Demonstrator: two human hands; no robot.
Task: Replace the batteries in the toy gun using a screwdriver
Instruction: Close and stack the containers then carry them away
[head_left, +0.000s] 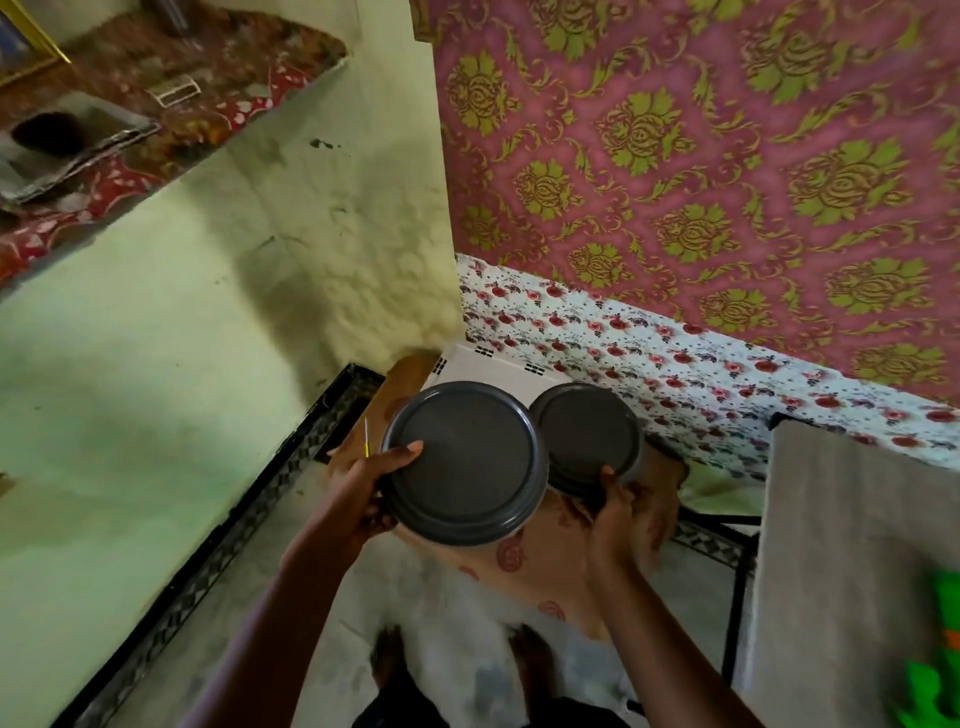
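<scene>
The toy gun, green with an orange part, lies at the right edge of the view on a grey-covered worktop, partly cut off by the frame and well apart from both hands. The left hand grips the larger grey-lidded jar, thumb on its lid; a thin yellow rod, too small to identify, projects beside its fingers. The right hand grips the smaller grey-lidded jar. The jars touch. Behind them lie a white box and a floral cloth.
</scene>
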